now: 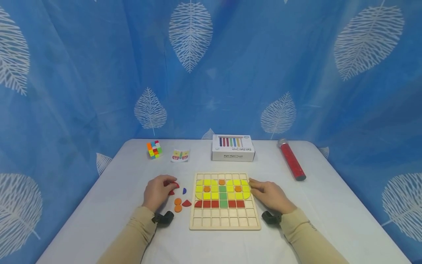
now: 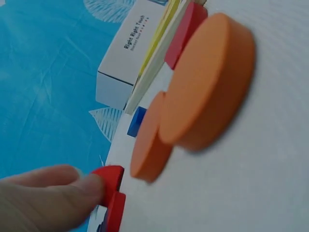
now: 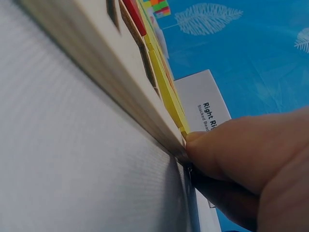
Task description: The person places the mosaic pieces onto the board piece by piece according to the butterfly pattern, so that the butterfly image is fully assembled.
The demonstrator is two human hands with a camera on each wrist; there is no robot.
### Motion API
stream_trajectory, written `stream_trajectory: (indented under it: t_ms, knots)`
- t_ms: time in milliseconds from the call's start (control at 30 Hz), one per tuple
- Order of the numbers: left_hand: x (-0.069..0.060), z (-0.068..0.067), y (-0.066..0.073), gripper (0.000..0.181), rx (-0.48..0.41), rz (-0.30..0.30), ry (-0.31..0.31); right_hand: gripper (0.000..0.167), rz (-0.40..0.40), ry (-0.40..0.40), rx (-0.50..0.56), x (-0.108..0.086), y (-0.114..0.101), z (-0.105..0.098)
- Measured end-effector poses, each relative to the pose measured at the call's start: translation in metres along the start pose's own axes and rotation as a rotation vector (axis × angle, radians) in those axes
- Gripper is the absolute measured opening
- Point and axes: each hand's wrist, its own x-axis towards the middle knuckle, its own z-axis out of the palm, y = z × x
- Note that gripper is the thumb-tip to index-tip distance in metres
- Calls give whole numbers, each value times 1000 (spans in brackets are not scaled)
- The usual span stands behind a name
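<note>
My left hand (image 1: 157, 190) pinches a red quarter-circle tile (image 2: 112, 178) between thumb and finger, left of the board. Just by it is another red tile (image 2: 116, 212), partly hidden by the hand in the head view. Nearby lie a blue half-circle tile (image 1: 184, 191), two orange discs (image 1: 178, 201) and a loose red quarter-circle tile (image 1: 187, 203). The wooden grid board (image 1: 225, 222) holds yellow, green, orange and red tiles, with a red row (image 1: 215, 204) below the yellow shapes. Against the board's right edge, my right hand (image 1: 271, 196) rests with extended fingers.
Behind the board stands a white box (image 1: 232, 155) with printed sides. A small pattern card (image 1: 180, 155) and a colourful puzzle cube (image 1: 154, 150) are at the back left. At the right lies a red tube (image 1: 292, 161). A blue leaf-print curtain hangs behind the table.
</note>
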Motion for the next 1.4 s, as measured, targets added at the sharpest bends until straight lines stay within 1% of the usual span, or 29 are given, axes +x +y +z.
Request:
stream_trajectory:
  t_ms: [100, 200, 300, 333, 400, 500, 567, 633, 700, 800, 867, 933, 1000, 1167, 1267, 1400]
  knots:
    - [0, 0, 3, 20, -53, -10, 1, 51, 3, 1, -3, 0, 0, 0]
    - [-1, 0, 13, 19, -133, -26, -29, 51, 8, 0, -5, 0, -1, 0]
    - [-5, 1, 33, 17, -198, -15, -68, 50, 5, -2, -6, 0, -1, 0]
    - [-7, 3, 41, 17, -217, -3, -90, 50, -4, 0, -10, 0, -1, -1]
    - [-13, 7, 60, 15, -233, 44, -138, 49, -15, 3, -15, 0, 0, -1]
    - [-24, 20, 88, 15, -258, 142, -236, 48, -23, 4, -14, -1, 1, -2]
    - [-30, 32, 106, 15, -265, 204, -299, 48, -24, -2, -12, -2, 2, -2]
    - [-34, 46, 123, 14, -256, 267, -346, 48, -23, -4, -16, -3, 2, -3]
    - [-37, 60, 140, 14, -245, 298, -376, 48, -37, 0, -25, -3, 3, -4]
    - [-39, 79, 162, 12, -241, 301, -414, 47, -62, 15, -42, -2, 3, -5]
    - [-40, 89, 172, 11, -231, 283, -434, 46, -81, 22, -46, -1, 3, -5]
    - [-41, 97, 177, 10, -205, 283, -442, 46, -95, 30, -49, 0, 2, -4]
    - [-41, 102, 179, 9, -175, 294, -440, 45, -122, 45, -57, 1, 2, -3]
    - [-43, 106, 177, 7, -123, 310, -432, 45, -118, 45, -69, 2, 1, -1]
    - [-43, 109, 177, 7, -68, 357, -416, 45, -100, 38, -66, 1, 2, -1]
    - [-42, 111, 179, 9, 53, 464, -395, 45, -94, 47, -63, 0, 3, -1]
